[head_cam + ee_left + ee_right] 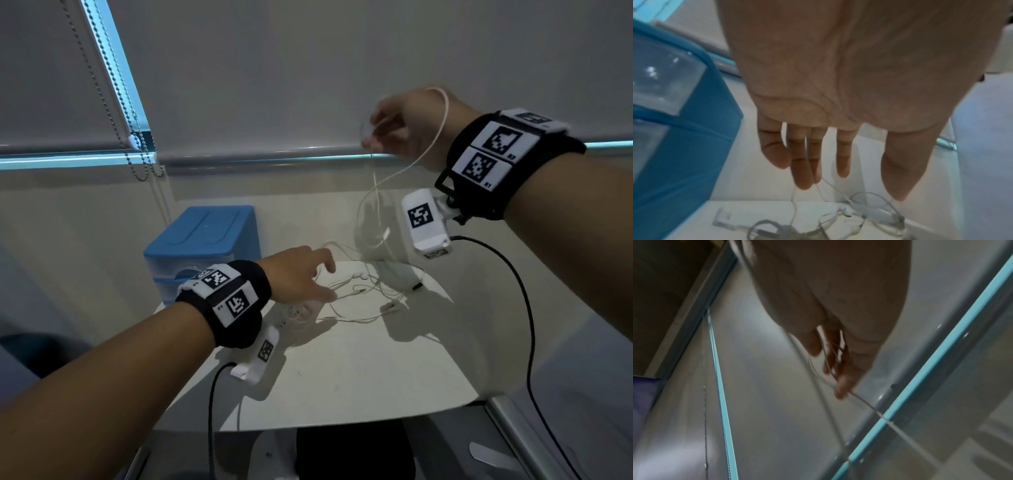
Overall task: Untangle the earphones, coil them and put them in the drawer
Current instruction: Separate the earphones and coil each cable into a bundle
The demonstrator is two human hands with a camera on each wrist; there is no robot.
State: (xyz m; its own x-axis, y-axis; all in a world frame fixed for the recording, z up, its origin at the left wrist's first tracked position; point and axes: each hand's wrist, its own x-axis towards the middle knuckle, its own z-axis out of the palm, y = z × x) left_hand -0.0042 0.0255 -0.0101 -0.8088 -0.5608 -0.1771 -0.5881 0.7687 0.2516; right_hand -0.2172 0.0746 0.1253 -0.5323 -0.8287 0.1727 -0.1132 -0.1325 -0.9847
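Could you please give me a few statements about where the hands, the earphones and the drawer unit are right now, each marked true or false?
1. The right hand holds earphone cable raised above the table. True.
2. The left hand is clenched in a fist. False: its fingers are spread over the earphones.
3. All the cable is off the table. False: much lies tangled on it.
4. The blue drawer unit stands left of the tangle. True.

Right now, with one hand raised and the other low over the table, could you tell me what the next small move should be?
Probably pin the tangle with the open left hand, since the right hand holds the cable high while the rest lies knotted on the table.
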